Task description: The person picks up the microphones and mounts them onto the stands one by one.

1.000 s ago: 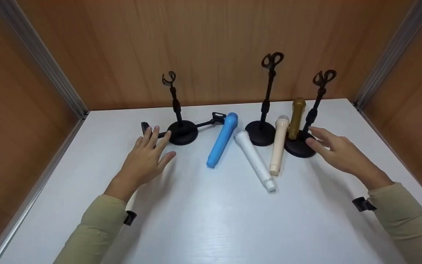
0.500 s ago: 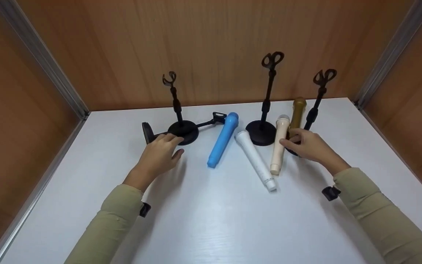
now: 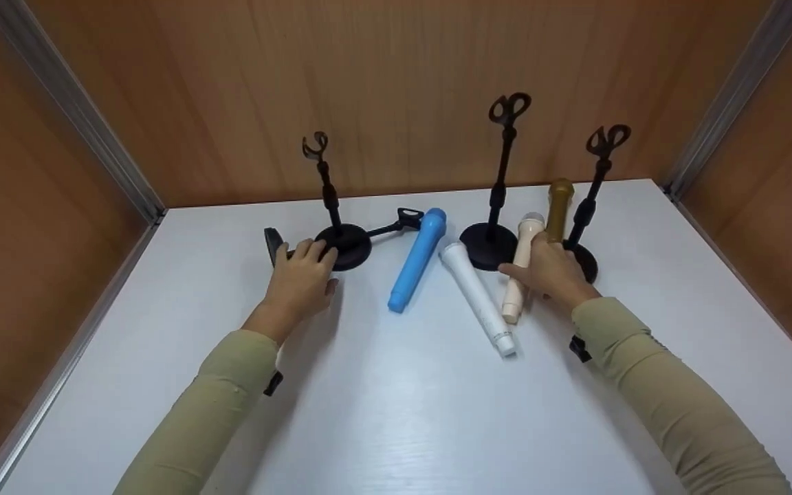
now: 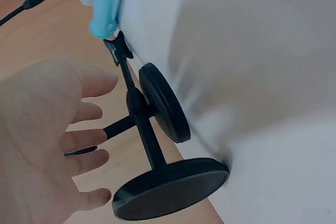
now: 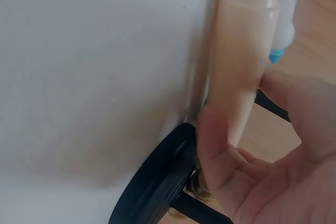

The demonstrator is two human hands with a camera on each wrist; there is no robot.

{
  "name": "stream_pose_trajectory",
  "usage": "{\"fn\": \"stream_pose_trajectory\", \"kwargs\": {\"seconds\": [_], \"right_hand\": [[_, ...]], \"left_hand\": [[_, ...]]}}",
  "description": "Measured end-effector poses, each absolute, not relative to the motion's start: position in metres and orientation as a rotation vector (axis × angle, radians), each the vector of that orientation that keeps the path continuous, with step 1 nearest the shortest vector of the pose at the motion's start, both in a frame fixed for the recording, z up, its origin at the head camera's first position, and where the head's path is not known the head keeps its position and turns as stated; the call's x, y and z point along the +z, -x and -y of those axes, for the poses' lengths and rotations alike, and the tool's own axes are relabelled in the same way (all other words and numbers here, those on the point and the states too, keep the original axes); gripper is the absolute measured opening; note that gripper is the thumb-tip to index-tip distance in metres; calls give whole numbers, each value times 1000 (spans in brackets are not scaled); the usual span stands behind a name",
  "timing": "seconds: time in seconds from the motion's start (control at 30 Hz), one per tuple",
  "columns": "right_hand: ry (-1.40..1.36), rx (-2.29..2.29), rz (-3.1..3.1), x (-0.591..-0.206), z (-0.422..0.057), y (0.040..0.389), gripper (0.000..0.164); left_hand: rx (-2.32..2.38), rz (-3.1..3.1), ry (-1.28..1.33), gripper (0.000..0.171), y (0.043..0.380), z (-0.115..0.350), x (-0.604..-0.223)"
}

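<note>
My right hand [image 3: 553, 271] is at the cream microphone [image 3: 513, 301], which lies on the table. In the right wrist view its thumb and a finger pinch the cream microphone [image 5: 242, 45] from both sides. My left hand [image 3: 301, 285] hovers beside a fallen black microphone stand [image 3: 272, 244], its fingers loosely bent. The left wrist view shows a gap between those fingers and the fallen stand's shaft [image 4: 150, 142]. A blue microphone [image 3: 416, 265] lies by the fallen stand's clip. Left of the cream one lies a white microphone [image 3: 477, 295].
Three black stands are upright: a left one [image 3: 331, 199], a tall middle one [image 3: 504, 168] and a right one [image 3: 592, 196]. A gold microphone [image 3: 559, 206] leans near the right stand. Wooden panels [image 3: 396, 89] close off the back and sides of the white table [image 3: 396, 412].
My right hand has moved left from the right stand to the cream microphone and taken hold of it. My left hand has shifted slightly right, its fingers now more bent. The microphones have not visibly moved.
</note>
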State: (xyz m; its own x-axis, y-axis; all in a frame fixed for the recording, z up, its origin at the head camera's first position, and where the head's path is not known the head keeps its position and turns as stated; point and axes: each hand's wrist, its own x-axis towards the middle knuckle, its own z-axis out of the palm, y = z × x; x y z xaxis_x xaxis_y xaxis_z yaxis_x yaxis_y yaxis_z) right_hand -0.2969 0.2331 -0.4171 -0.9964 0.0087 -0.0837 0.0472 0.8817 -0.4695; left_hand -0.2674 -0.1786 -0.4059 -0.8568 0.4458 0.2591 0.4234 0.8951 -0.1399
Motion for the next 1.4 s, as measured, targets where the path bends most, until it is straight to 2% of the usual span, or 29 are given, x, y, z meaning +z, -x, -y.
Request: {"fn": "stream_pose_trajectory", "kwargs": {"seconds": [0.07,0.33,0.6,0.83,0.97,1.17,1.4], "right_hand": [[-48,-754,-2959,-417,-233,300,97],[-123,-941,-2827,-419,-241,305,75],[-82,-1208,-2623,-418,-249,301,72],[-80,-1482,-2370,-411,-244,298,84],[-44,-1641,-2244,-406,-239,294,84],[0,-1871,-2092,-393,-237,287,91],[174,-2119,-1910,-379,-232,278,86]], "left_hand": [[172,2790,646,54,270,181,-405],[263,2821,652,55,281,176,-407],[266,2851,632,47,282,176,-411],[246,2855,614,40,281,178,-410],[230,2889,610,36,280,176,-406],[232,2966,647,39,285,172,-396],[199,3007,629,41,294,173,-391]]}}
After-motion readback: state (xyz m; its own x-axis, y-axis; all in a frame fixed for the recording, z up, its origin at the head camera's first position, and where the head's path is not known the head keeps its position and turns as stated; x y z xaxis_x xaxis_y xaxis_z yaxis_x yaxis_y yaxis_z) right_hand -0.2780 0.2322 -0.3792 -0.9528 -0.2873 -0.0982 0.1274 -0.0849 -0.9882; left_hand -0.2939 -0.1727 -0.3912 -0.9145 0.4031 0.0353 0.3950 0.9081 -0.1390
